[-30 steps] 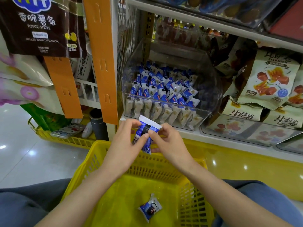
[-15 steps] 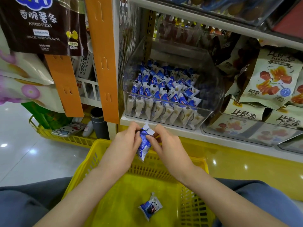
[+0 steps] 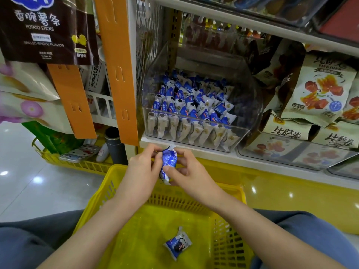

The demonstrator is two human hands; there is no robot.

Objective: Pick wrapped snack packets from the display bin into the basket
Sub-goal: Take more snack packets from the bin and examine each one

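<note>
A blue and white wrapped snack packet hangs upright above the far rim of the yellow basket. My left hand pinches its upper left edge and my right hand pinches its lower right side. Another packet lies on the basket floor. Directly behind my hands, on the shelf, the clear display bin holds several more packets in rows.
Large snack bags fill the shelf to the right of the bin. An orange hanging strip and potato stick bags are at the left. A second yellow basket with a dark bottle stands on the floor, left.
Both hands have lowered the packet toward the basket and turned it from flat and spread to a narrower upright hold. The packet on the basket floor has not moved.
</note>
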